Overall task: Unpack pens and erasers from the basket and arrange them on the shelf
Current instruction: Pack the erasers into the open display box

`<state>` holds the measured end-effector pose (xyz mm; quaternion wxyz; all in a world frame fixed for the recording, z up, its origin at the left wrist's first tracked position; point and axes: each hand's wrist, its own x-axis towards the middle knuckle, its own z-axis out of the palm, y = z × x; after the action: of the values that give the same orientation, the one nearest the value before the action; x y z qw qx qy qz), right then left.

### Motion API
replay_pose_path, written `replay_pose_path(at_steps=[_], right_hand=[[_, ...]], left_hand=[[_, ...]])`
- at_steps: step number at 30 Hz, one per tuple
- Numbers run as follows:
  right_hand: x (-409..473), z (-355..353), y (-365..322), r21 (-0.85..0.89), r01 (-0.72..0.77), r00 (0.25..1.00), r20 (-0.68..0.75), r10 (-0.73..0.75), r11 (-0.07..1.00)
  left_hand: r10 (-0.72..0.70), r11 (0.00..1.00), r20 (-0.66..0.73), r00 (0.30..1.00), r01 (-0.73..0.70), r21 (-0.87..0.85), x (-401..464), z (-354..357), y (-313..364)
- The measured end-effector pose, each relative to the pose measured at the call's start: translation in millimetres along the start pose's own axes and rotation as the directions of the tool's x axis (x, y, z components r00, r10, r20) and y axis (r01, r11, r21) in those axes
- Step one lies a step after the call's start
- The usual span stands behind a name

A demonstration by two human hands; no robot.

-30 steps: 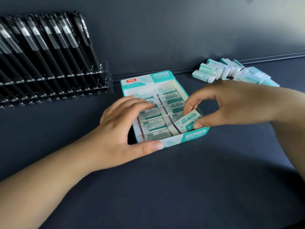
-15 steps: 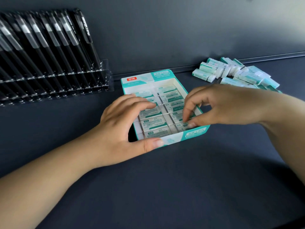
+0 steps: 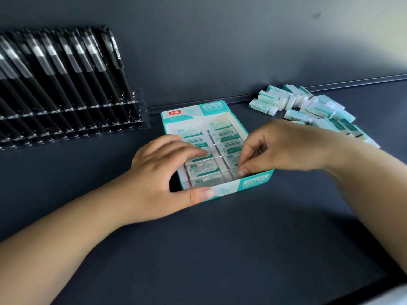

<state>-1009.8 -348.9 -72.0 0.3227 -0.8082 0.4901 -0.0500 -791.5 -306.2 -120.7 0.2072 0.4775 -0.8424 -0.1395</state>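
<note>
A teal and white eraser box point(image 3: 253, 182) lies open on the dark shelf, filled with two rows of wrapped erasers point(image 3: 202, 170). My left hand point(image 3: 158, 172) grips the box's front left corner, thumb on the front wall and fingers resting over the erasers. My right hand point(image 3: 286, 148) reaches in from the right. Its thumb and forefinger pinch the front right eraser point(image 3: 234, 172), which lies flat in its slot and is mostly hidden by the fingertips.
A pile of loose wrapped erasers point(image 3: 319, 108) lies at the back right against the wall. Several black pens point(image 3: 66, 73) lean in a clear acrylic rack point(image 3: 88, 119) at the back left. Bare dark shelf surface point(image 3: 220, 249) spreads in front of the box.
My right hand has lowered the tilted eraser into the box's front right slot, where it now lies flat. My left hand has kept its hold on the box.
</note>
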Motion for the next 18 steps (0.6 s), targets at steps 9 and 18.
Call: replay_pose_path(at_steps=[9,18], right_hand=[[-26,-46,35,0.368,0.011,0.933,-0.338,0.122,0.930],[-28,-105,138,-0.096,-0.091,0.933,-0.355,0.052,0.991]], left_hand=[[-0.109,0.994,0.064,0.992,0.107,0.038,25,-19,30],[-0.153,0.988,0.123,0.981,0.153,0.010,136,11,101]])
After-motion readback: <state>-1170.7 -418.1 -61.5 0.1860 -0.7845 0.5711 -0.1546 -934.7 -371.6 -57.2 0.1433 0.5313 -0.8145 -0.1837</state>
